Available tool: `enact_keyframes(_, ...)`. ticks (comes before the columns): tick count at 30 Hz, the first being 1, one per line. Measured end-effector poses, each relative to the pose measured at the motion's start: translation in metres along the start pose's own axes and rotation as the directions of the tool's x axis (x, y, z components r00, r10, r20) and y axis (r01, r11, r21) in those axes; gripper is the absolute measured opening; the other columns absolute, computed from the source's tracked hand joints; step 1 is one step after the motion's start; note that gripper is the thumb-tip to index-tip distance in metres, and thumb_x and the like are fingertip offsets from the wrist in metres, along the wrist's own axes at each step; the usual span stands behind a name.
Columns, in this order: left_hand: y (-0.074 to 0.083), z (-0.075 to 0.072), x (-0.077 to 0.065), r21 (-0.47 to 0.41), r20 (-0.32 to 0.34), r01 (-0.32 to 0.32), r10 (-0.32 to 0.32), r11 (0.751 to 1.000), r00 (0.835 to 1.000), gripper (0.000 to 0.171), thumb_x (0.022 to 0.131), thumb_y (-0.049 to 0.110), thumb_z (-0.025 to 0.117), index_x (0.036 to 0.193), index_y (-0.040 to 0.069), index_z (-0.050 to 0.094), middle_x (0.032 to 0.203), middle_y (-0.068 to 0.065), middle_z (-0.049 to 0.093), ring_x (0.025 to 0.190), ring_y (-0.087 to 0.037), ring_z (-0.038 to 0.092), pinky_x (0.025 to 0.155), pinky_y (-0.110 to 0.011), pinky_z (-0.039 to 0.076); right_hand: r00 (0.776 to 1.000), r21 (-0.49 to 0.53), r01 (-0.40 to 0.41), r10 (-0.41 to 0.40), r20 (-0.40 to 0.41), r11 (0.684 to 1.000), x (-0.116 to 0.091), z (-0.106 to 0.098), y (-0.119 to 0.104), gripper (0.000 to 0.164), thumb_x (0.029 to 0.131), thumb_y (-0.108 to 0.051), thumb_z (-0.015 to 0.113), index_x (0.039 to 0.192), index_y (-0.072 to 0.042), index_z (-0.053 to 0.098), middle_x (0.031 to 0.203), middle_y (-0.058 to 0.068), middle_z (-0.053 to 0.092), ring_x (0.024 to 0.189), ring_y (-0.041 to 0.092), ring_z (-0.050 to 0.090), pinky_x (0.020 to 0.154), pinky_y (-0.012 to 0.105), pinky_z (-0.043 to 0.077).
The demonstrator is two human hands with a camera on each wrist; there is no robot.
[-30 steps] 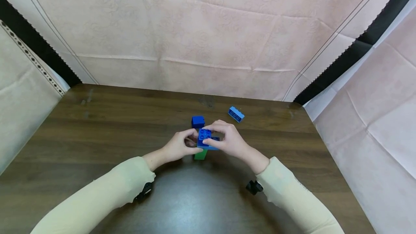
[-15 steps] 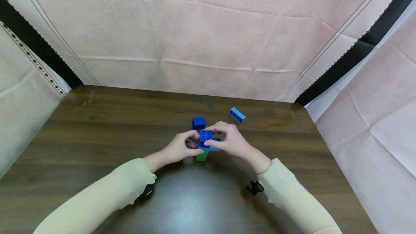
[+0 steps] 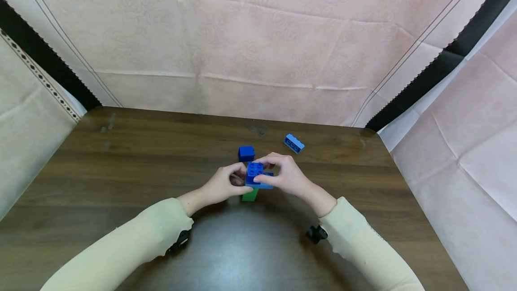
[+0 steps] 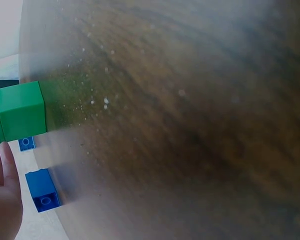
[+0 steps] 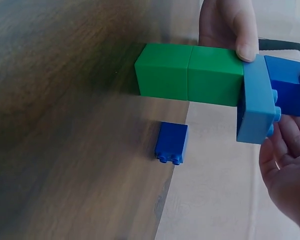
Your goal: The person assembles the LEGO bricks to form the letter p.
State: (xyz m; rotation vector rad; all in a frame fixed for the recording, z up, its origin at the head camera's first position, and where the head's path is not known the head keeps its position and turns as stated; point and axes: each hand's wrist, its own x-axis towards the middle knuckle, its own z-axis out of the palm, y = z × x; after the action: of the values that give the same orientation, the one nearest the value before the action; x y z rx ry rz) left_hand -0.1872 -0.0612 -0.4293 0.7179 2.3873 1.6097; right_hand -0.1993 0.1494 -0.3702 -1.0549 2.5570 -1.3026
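Two green toy bricks (image 5: 164, 72) stand one on the other on the table. A light blue long brick (image 5: 257, 100) lies across their top, overhanging one side. On it sits a dark blue brick (image 3: 255, 170), its studs up. My left hand (image 3: 220, 183) pinches the light blue brick from the left, its thumb near the seam with the upper green brick. From the right, my right hand (image 3: 288, 174) pinches the dark blue brick between thumb and fingers. Some right fingers hide behind the bricks. In the left wrist view, left fingertips (image 4: 6, 155) touch near the green brick.
Behind the stack lies another dark blue brick (image 3: 246, 153) on its side. A second light blue brick (image 3: 294, 143) lies further back right, its hollow underside facing me. Cloth walls (image 3: 242, 57) enclose the brown wooden table (image 3: 141, 156) at the back and sides.
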Motion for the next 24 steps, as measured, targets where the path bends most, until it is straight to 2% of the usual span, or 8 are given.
enact_keyframes(5, -0.002, -0.001, 0.000, -0.001, -0.003, -0.004, 0.004, 1.000, 1.000, 0.025, 0.083, 0.012, 0.071, 0.100, 0.005, 0.054, 0.103, -0.015, 0.065, 0.092, -0.023, 0.063, 0.084, -0.039, 0.054, 0.999, 0.023, 0.004, -0.005, 0.046, 1.000, 0.002, -0.004, 0.003, 0.033, 0.080, -0.020, 0.073, 0.110, -0.006, 0.067, 0.095, 0.006, 0.067, 0.088, 0.025, 0.056, 0.076, 0.033, 0.048)
enact_keyframes(9, -0.002, 0.000, -0.001, -0.010, 0.003, 0.004, -0.004, 1.000, 1.000, 0.028, 0.082, 0.018, 0.072, 0.101, 0.007, 0.054, 0.103, -0.013, 0.065, 0.092, -0.022, 0.063, 0.084, -0.038, 0.054, 0.996, 0.078, -0.032, 0.025, 0.081, 0.996, 0.003, -0.010, 0.006, 0.035, 0.086, -0.024, 0.067, 0.116, -0.005, 0.063, 0.104, 0.010, 0.067, 0.092, 0.022, 0.056, 0.079, 0.031, 0.049)
enact_keyframes(12, -0.002, 0.000, -0.001, -0.004, 0.003, 0.011, -0.011, 1.000, 1.000, 0.029, 0.082, 0.020, 0.072, 0.101, 0.007, 0.054, 0.103, -0.012, 0.064, 0.092, -0.021, 0.063, 0.083, -0.037, 0.054, 0.995, 0.149, -0.089, 0.081, 0.062, 0.985, 0.006, -0.015, 0.014, 0.035, 0.093, -0.023, 0.058, 0.120, -0.001, 0.059, 0.111, 0.016, 0.065, 0.100, 0.029, 0.058, 0.086, 0.032, 0.050)
enact_keyframes(15, -0.001, -0.001, -0.002, 0.008, -0.001, 0.011, -0.011, 1.000, 1.000, 0.028, 0.082, 0.019, 0.072, 0.100, 0.007, 0.055, 0.102, -0.012, 0.064, 0.092, -0.021, 0.063, 0.083, -0.037, 0.054, 0.986, 0.198, -0.162, 0.164, 0.011, 0.967, 0.013, -0.017, 0.028, 0.033, 0.096, -0.021, 0.053, 0.122, -0.001, 0.057, 0.116, 0.019, 0.063, 0.108, 0.035, 0.058, 0.091, 0.035, 0.050)
enact_keyframes(19, 0.000, -0.001, -0.002, 0.016, -0.003, 0.016, -0.016, 1.000, 1.000, 0.028, 0.082, 0.019, 0.072, 0.101, 0.007, 0.055, 0.103, -0.013, 0.063, 0.091, -0.022, 0.062, 0.083, -0.037, 0.054, 0.962, 0.184, -0.262, 0.272, -0.035, 0.948, 0.027, -0.017, 0.049, 0.035, 0.092, -0.023, 0.059, 0.123, -0.006, 0.057, 0.121, 0.019, 0.060, 0.110, 0.031, 0.057, 0.093, 0.040, 0.049)
enact_keyframes(24, 0.001, -0.001, -0.003, 0.008, 0.005, 0.028, -0.028, 1.000, 1.000, 0.029, 0.083, 0.020, 0.071, 0.103, 0.007, 0.054, 0.103, -0.013, 0.062, 0.092, -0.023, 0.062, 0.084, -0.038, 0.053, 0.937, 0.148, -0.340, 0.348, -0.030, 0.929, 0.041, -0.013, 0.070, 0.044, 0.087, -0.021, 0.067, 0.128, -0.009, 0.054, 0.128, 0.017, 0.056, 0.112, 0.027, 0.052, 0.095, 0.044, 0.046)
